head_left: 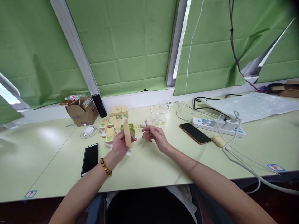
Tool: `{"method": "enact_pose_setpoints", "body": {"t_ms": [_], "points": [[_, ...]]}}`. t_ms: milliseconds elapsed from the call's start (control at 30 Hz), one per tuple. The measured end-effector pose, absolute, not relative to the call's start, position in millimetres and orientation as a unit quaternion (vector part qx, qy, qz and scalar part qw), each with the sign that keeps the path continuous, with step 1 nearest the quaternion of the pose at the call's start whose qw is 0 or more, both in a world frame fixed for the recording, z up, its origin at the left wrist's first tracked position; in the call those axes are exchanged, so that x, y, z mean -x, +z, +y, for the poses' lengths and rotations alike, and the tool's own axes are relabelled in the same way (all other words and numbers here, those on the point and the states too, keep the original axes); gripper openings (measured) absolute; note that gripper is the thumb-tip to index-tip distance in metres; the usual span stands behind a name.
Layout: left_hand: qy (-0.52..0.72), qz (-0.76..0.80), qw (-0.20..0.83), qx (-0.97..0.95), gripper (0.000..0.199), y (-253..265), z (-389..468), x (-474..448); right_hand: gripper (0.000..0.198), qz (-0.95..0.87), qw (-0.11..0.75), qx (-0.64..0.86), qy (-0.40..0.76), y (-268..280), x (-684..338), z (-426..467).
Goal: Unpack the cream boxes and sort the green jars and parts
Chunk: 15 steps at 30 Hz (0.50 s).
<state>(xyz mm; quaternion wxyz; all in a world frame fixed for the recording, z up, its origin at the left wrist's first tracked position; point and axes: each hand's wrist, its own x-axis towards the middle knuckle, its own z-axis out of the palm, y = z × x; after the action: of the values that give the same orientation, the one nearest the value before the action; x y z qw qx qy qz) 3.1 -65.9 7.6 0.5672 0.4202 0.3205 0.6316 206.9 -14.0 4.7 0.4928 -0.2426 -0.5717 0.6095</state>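
My left hand (pixel 120 143) is closed around a small kraft cardboard box (pixel 127 133), held upright with its narrow side toward me. To its right, my right hand (pixel 156 137) hovers over the table with its fingers loosely curved and apart, holding nothing. Behind the left hand sit small green trays (pixel 131 125), partly hidden by the box. Tiny yellowish pieces (pixel 139 126) lie between the hands. Several little kraft boxes with green labels (pixel 109 137) stand left of the left hand. Beyond the right hand are pale pink-white pieces (pixel 145 123) and clear plastic containers (pixel 159 120).
A black-screened phone (pixel 90 159) lies left, another phone (pixel 195 133) right. A white power strip (pixel 218 126) with cables spans the right side. At the back are an open carton (pixel 82 112), a black cylinder (pixel 99 105) and a coiled white charger (pixel 88 132). Plastic sheeting (pixel 254 105) covers the back right.
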Motion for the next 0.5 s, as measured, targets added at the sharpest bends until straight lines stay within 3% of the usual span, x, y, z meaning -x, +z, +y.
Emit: {"method": "enact_pose_setpoints", "body": {"t_ms": [167, 500], "points": [[0.617, 0.223, 0.645, -0.393, 0.036, 7.2, -66.1, -2.4, 0.054, -0.59, 0.483, 0.24, 0.601, 2.3, -205.4, -16.9], [0.59, 0.262, 0.635, -0.424, 0.042, 15.2, -73.3, -10.2, 0.055, -0.608, 0.469, 0.245, 0.591, 3.4, -204.3, -21.9]]}}
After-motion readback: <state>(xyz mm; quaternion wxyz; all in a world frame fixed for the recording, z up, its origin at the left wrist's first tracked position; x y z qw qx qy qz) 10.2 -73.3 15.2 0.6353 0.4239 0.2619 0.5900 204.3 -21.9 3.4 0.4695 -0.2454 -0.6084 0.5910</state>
